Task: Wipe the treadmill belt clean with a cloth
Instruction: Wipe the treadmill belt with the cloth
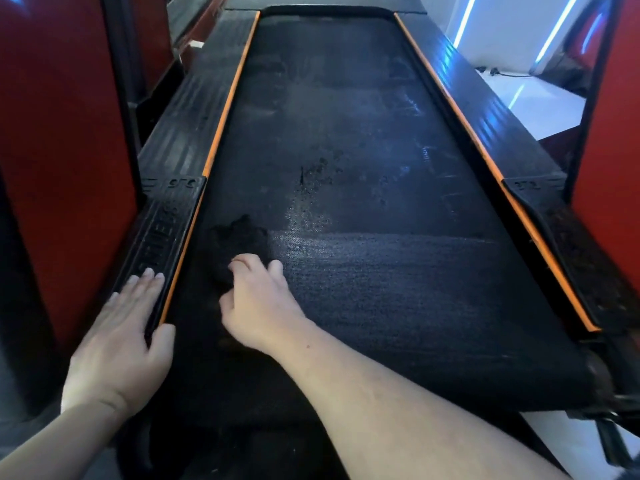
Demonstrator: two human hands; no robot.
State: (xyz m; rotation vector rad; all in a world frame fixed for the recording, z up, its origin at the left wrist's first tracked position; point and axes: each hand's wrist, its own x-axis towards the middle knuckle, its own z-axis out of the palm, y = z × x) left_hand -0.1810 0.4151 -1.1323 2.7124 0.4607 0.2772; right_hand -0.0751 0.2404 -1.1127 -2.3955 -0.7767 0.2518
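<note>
Cloth (239, 239) on the treadmill belt (381, 292) is clamped under the right hand (259, 303), fingers curled; left hand (121, 337) rests straight-fingered on the side rail (162, 226).

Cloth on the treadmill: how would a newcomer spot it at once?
Start at the long black treadmill belt between orange edge strips. Near its left edge, the right hand grips a dark crumpled cloth. It is the only bunched lump on that flat surface.

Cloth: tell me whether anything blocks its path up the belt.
Nothing visible does. The right hand grips the cloth at the left edge of the belt; ahead lie only dust smears. The left hand rests on the side rail, off the belt.
</note>
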